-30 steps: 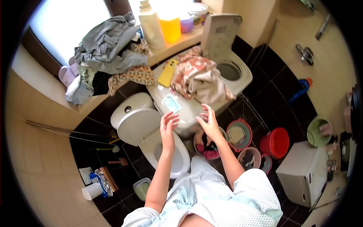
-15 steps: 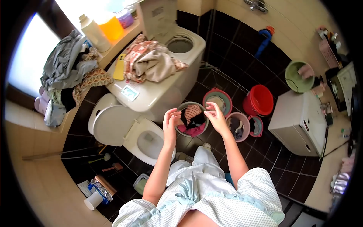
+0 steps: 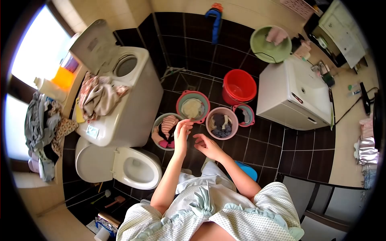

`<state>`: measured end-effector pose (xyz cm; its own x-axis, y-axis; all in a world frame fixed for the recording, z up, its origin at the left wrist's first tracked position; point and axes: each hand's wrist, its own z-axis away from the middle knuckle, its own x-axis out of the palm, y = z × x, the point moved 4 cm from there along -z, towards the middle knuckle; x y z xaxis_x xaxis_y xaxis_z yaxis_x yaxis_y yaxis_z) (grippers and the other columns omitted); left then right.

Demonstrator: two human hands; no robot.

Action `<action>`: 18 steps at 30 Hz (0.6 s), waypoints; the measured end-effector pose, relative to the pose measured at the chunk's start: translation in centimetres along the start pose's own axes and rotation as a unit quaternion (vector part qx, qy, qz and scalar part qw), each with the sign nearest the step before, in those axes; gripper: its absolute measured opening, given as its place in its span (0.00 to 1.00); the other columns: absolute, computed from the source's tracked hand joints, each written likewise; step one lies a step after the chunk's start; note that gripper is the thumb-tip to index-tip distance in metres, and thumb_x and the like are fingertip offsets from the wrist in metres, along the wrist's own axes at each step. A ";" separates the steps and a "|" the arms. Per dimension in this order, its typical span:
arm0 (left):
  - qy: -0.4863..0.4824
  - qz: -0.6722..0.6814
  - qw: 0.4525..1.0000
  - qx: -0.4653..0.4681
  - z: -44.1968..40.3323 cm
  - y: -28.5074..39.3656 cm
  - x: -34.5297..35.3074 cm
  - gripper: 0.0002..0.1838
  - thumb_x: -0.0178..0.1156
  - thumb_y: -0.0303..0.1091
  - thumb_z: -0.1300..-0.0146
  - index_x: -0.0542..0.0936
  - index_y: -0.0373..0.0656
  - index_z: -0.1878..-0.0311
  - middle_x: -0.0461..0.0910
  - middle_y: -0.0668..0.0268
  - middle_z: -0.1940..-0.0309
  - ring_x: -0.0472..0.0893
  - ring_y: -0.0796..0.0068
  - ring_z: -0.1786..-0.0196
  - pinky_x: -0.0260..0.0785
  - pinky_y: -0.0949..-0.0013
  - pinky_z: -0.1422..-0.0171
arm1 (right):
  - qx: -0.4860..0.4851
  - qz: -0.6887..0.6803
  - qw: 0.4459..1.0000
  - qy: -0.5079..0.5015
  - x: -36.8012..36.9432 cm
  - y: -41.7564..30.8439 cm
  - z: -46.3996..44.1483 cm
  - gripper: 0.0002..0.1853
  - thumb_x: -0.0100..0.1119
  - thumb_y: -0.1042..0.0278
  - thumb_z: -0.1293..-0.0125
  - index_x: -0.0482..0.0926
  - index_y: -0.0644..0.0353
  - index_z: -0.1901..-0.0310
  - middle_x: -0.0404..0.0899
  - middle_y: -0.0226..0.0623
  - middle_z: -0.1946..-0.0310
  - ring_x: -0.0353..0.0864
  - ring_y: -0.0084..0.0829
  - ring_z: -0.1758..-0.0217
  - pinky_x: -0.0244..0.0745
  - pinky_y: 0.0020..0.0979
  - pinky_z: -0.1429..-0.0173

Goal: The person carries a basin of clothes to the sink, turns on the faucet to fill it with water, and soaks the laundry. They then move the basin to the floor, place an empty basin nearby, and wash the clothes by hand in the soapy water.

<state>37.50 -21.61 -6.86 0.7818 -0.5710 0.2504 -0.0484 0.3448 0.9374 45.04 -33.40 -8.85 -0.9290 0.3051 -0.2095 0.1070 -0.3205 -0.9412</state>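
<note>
My left hand is raised with loosely curved, empty fingers, overlapping the right edge of a grey-green basin in view. That basin holds a pink striped garment with black and magenta clothes. Close beside it, my right hand is held out palm down, fingers apart and holding nothing. Beyond the hands stands a red-rimmed basin with a cream cloth in it. A pink basin with dark clothes sits just past my right hand. Neither hand visibly touches a basin.
A red bucket and small basin stand farther back. At left are a washing machine with its lid up, clothes on top, and a toilet. A sink cabinet stands right, with a green basin.
My view has turned to the right, so the basins and washing machine appear farther left. My hands have come closer together, and the right one has lowered with its palm turned down.
</note>
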 end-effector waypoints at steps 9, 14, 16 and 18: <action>-0.064 -0.025 0.997 -0.044 -2.1 -4.7 11.6 0.15 0.42 0.39 0.32 0.74 0.45 0.51 0.78 0.66 0.56 0.75 0.77 0.53 0.65 0.72 0.48 | -0.016 -0.015 0.994 0.102 -12.6 4.6 3.7 0.18 0.58 0.68 0.40 0.70 0.58 0.48 0.76 0.34 0.64 0.78 0.26 0.62 0.73 0.28 0.56; -0.080 -0.045 0.993 -0.073 -3.9 -7.9 13.0 0.15 0.41 0.40 0.32 0.75 0.46 0.53 0.79 0.67 0.57 0.76 0.77 0.54 0.65 0.71 0.49 | 0.047 -0.031 0.989 0.137 -15.3 7.0 4.3 0.16 0.56 0.70 0.38 0.70 0.58 0.48 0.76 0.34 0.63 0.78 0.23 0.62 0.73 0.26 0.56; -0.088 -0.071 0.990 -0.090 -5.0 -10.0 12.7 0.15 0.42 0.41 0.32 0.75 0.46 0.54 0.79 0.67 0.58 0.76 0.77 0.55 0.65 0.72 0.49 | 0.061 -0.043 0.985 0.156 -15.3 9.3 4.1 0.16 0.56 0.70 0.38 0.71 0.58 0.49 0.77 0.33 0.64 0.78 0.23 0.62 0.73 0.25 0.56; -0.083 -0.102 0.986 -0.106 -6.2 -12.6 11.9 0.15 0.42 0.41 0.32 0.75 0.46 0.54 0.79 0.68 0.59 0.76 0.78 0.56 0.64 0.73 0.51 | 0.081 -0.046 0.980 0.174 -15.1 11.9 4.1 0.16 0.57 0.70 0.39 0.71 0.58 0.49 0.77 0.33 0.64 0.78 0.23 0.63 0.73 0.25 0.56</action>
<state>51.26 -28.10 -17.20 0.6480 -0.7528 0.1155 0.2433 0.3484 0.9052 58.87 -45.50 -15.84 -0.7525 0.6171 -0.2302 -0.0556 -0.4077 -0.9114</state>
